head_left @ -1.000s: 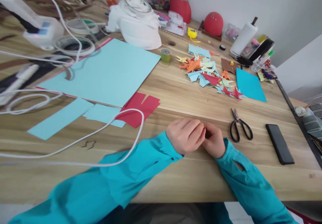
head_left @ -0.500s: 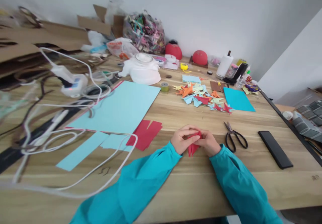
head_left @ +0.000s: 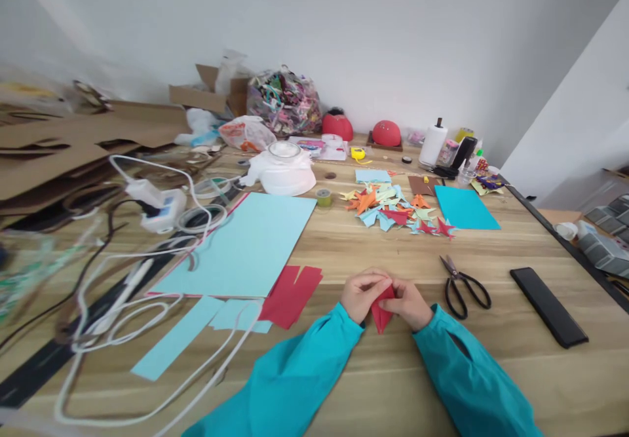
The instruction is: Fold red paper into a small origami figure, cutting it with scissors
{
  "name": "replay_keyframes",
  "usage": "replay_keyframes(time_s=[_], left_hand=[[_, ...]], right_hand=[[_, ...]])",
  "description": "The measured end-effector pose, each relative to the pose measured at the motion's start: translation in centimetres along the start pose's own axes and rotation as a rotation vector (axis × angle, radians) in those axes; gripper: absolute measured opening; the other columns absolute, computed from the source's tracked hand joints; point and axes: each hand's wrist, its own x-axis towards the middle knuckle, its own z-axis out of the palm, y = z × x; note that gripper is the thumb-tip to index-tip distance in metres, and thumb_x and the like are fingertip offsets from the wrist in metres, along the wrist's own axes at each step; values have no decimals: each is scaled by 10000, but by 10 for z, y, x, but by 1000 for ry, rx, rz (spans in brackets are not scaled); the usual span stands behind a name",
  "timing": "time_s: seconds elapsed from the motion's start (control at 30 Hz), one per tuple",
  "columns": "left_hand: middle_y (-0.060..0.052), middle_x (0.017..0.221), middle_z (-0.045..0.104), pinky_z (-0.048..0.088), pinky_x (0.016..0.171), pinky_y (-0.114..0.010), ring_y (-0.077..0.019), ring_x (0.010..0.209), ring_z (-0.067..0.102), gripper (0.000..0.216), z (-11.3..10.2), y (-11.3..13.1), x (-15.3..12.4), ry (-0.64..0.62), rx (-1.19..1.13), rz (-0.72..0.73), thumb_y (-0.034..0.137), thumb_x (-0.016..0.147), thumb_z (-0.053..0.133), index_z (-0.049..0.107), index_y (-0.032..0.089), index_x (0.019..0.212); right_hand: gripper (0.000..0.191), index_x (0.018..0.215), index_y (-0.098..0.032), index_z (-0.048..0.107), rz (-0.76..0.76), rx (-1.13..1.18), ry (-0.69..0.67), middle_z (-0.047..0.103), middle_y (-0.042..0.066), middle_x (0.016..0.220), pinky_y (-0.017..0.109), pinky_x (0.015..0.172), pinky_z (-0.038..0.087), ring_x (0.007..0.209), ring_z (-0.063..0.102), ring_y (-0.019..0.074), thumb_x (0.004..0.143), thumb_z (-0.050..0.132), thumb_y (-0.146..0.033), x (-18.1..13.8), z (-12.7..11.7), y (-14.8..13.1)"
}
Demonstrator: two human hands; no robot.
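Between both hands is a folded piece of red paper [head_left: 382,316], with a narrow point facing down toward me. My left hand [head_left: 362,295] pinches its left side, thumb across the upper part. The fingers of my right hand [head_left: 409,303] are closed on its right side, and they hide some of the folds. To the right lie black-handled scissors [head_left: 462,286], blades partly apart. Cut red paper pieces [head_left: 295,296] lie to the left. Beyond my hands is a pile of folded paper shapes [head_left: 388,206] in orange, blue, yellow and red.
Large light-blue sheets [head_left: 246,247] cover the left-centre of the table, with light-blue strips [head_left: 177,339] in front. White cables [head_left: 113,253] loop around a power strip [head_left: 164,211] at left. A black phone [head_left: 549,307] lies at right, a blue sheet [head_left: 466,208] behind it.
The red paper now shows one closed point where two separate tips hung before. Both hands still hold it. The camera view has tilted up, so everything sits lower in the picture.
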Motion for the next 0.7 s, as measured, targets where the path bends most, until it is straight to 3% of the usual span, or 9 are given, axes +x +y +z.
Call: replay_keyframes(time_s=[0.13, 0.23, 0.33, 0.47, 0.7], left_hand=[[-73, 723, 667, 515, 689, -289, -182, 720, 612, 274, -2, -7, 3, 74, -43, -39, 410, 663, 697, 698, 144, 596], [-78, 691, 671, 519, 567, -265, -160, 614, 617, 335, -10, -17, 5, 145, -69, -80, 438, 749, 609, 681, 123, 658], [-95, 718, 689, 544, 561, -299, -178, 622, 647, 424, -17, -20, 2, -17, 34, 11, 440, 878, 405, 678, 129, 784], [-65, 864, 705, 558, 709, -340, -220, 793, 663, 300, -15, -12, 1, -56, 87, 56, 461, 746, 610, 688, 171, 755], [-83, 685, 696, 528, 633, -281, -189, 654, 638, 311, 5, -12, 25, 135, 32, -33, 437, 596, 720, 689, 129, 622]], right_hand=[[109, 602, -155, 554, -11, -3, -23, 543, -51, 537, 216, 489, 370, 482, 453, 76, 544, 648, -154, -1, 5, -1], [122, 557, -153, 529, -14, -23, -30, 521, -59, 510, 204, 485, 364, 468, 442, 64, 540, 648, -132, -1, 7, -1], [109, 601, -152, 554, 46, -2, 3, 540, -54, 484, 186, 379, 310, 381, 406, 56, 559, 653, -173, 0, 3, 0], [178, 646, -144, 569, 106, 75, 14, 539, -61, 428, 173, 308, 275, 309, 402, 60, 528, 686, -206, 5, -3, 3], [301, 714, -146, 567, 58, 75, 97, 553, -52, 439, 175, 296, 286, 313, 439, 74, 566, 710, -366, 23, -6, 8]])
